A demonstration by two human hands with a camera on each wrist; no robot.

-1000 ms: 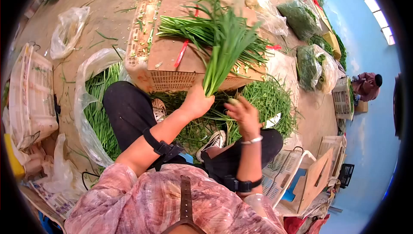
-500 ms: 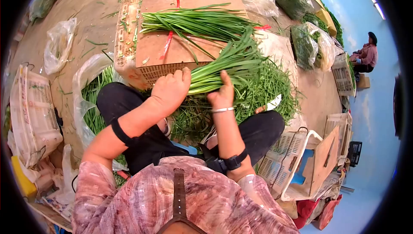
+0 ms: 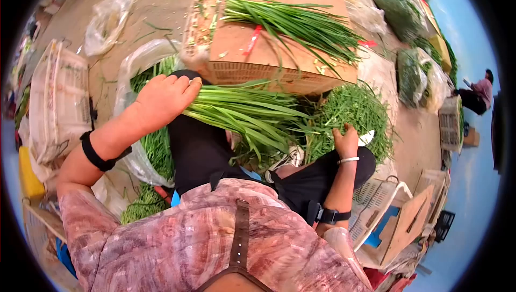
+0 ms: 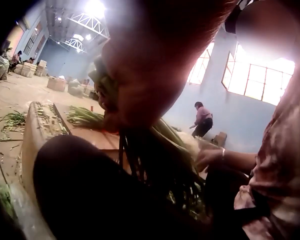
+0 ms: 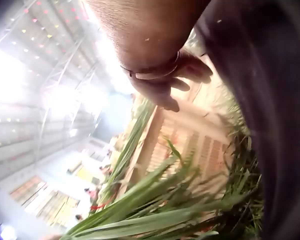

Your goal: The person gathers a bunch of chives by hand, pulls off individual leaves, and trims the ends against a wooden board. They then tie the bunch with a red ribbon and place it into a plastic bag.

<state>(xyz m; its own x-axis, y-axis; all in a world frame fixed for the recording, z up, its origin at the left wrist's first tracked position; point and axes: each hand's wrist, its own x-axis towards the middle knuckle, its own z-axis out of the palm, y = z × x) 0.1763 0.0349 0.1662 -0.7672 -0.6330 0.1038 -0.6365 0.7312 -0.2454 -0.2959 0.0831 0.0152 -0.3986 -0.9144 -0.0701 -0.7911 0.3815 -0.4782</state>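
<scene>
My left hand (image 3: 166, 98) grips a bunch of garlic chives (image 3: 242, 109) by its stem ends, above my left thigh. The long leaves spread rightward over my lap. In the left wrist view the same hand (image 4: 145, 85) is dark and close, with stems coming out of the fist. My right hand (image 3: 345, 140) is apart from the bunch, over the edge of a loose heap of green leaves (image 3: 349, 109), its fingers slightly bent with nothing in them. The right wrist view shows its fingers (image 5: 190, 70) spread. Another bunch of chives (image 3: 290, 20) lies on a brown board (image 3: 236, 58) in front.
The board lies on an upturned plastic crate (image 3: 196, 39), with red tapes (image 3: 252, 40) under the bunch. A clear bag of greens (image 3: 129, 85) stands at the left knee. White crates (image 3: 59, 101) flank both sides. Filled bags (image 3: 411, 77) and a seated person (image 3: 480, 93) are farther right.
The bunch has gone from upright to lying sideways, and my left hand has carried it leftward. My right hand, at the bunch half a second ago, has come away to the right.
</scene>
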